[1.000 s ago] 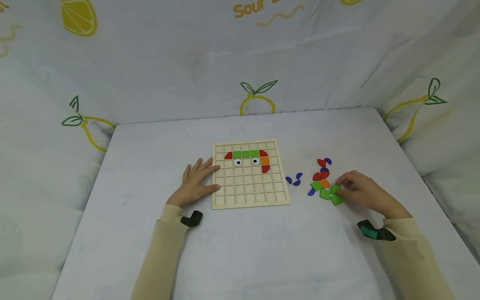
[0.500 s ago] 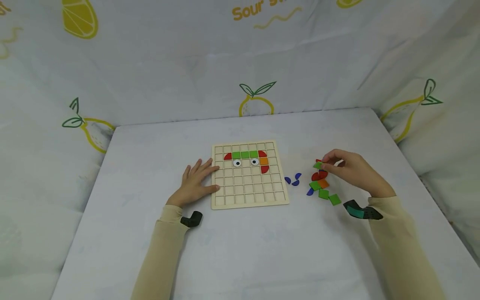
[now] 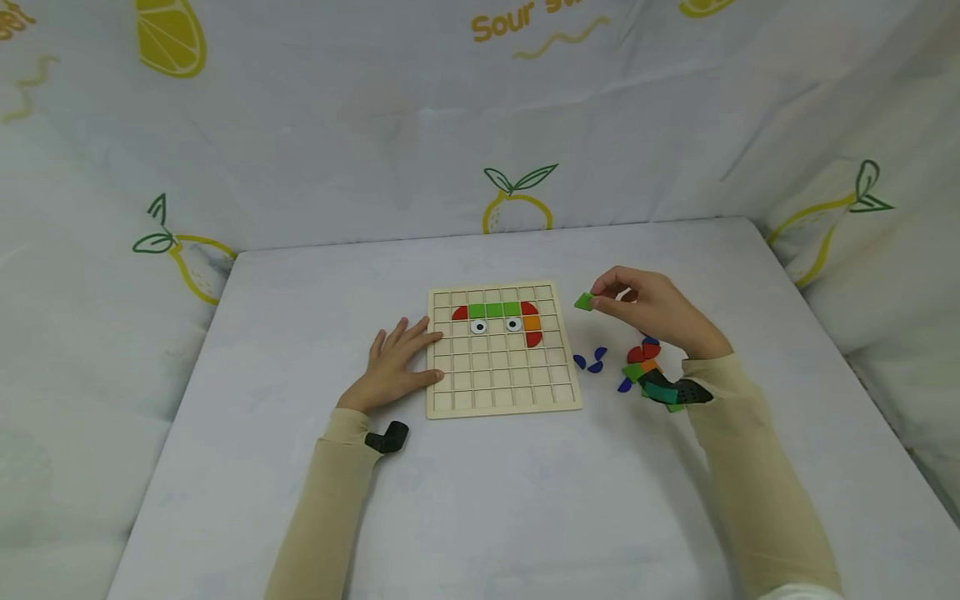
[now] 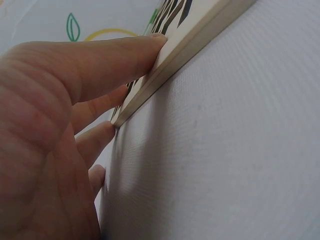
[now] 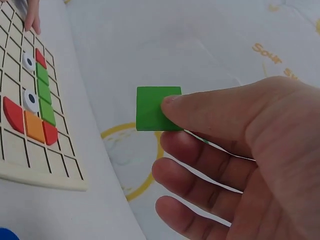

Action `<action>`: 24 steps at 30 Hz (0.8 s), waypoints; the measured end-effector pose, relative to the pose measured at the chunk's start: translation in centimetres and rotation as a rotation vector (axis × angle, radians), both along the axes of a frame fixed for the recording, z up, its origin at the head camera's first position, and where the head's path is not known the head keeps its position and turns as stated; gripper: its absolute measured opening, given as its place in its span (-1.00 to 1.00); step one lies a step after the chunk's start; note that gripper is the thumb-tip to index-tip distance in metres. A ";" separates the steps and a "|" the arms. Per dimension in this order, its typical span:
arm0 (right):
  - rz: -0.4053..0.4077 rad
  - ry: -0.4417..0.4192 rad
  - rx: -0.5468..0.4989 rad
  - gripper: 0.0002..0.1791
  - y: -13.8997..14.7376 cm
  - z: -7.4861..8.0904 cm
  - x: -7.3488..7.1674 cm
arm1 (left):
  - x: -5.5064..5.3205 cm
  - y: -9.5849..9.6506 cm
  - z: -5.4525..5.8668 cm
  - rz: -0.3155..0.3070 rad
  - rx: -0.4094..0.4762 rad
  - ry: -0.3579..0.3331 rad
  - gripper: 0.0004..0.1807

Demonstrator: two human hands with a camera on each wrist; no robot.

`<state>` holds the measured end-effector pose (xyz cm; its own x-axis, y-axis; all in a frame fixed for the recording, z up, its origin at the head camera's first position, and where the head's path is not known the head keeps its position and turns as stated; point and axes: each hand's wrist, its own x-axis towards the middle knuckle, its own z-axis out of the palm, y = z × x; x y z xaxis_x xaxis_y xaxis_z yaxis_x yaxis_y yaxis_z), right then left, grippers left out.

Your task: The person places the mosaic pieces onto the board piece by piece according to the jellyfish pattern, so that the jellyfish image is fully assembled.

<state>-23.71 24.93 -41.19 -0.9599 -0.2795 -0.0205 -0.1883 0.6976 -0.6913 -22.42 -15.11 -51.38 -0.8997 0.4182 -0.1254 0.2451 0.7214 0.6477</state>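
Tile (image 5: 148, 111) juts past the pinching fingers (image 5: 192, 151) of the right hand (image 3: 658, 310).

Beige sleeves (image 3: 322, 500), apparently black wrist cameras (image 3: 387, 437)

Grid board (image 3: 501, 381) in all three views

- a pale table (image 3: 487, 517), its far corners rounded
- a white curtain (image 3: 375, 150), rising behind the table's far edge and running down past both side edges
- a leafy lemon print (image 3: 517, 218), just above the middle of the far edge
- a left lemon (image 3: 201, 262), beside the far left corner
- a right lemon (image 3: 810, 235), beside the far right corner
- a yellow slice (image 3: 171, 37), high above the far left corner
- orange lettering (image 3: 492, 27), "sour" and a cut-off word, over a wavy yellow line (image 3: 562, 38)
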 end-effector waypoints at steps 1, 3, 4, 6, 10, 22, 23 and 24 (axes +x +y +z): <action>0.002 -0.005 -0.014 -0.81 -0.3 0.0 -0.2 | 0.0 0.0 0.0 -0.001 0.003 0.000 -0.25; 0.017 -0.008 -0.036 -0.80 -0.7 -0.2 -0.6 | 0.0 0.0 0.0 -0.002 0.006 0.001 -0.26; 0.021 -0.012 -0.050 -0.79 -1.0 -0.3 -0.8 | 0.0 0.0 0.0 -0.002 0.007 0.003 -0.26; 0.033 -0.014 -0.070 -0.78 -1.4 -0.5 -1.2 | 0.0 0.0 0.0 -0.004 0.008 0.004 -0.26; 0.052 0.000 -0.086 -0.79 -2.4 -1.0 -1.8 | 0.1 -0.1 0.0 -0.002 0.007 0.005 -0.26; 0.101 -0.004 -0.088 -0.84 -5.2 -2.9 -3.0 | 0.0 0.0 0.0 0.000 0.010 0.004 -0.26; 0.108 -0.004 -0.094 -0.84 -5.4 -3.0 -3.1 | 0.0 0.0 0.0 -0.001 0.009 0.004 -0.26; 0.115 -0.005 -0.097 -0.85 -5.5 -3.1 -3.1 | 0.0 0.0 0.0 0.000 0.007 0.005 -0.26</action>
<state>-26.80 19.45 -44.28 -0.9215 -0.3884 0.0074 -0.2595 0.6013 -0.7557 -22.42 -15.15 -51.41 -0.9000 0.4195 -0.1183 0.2484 0.7167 0.6517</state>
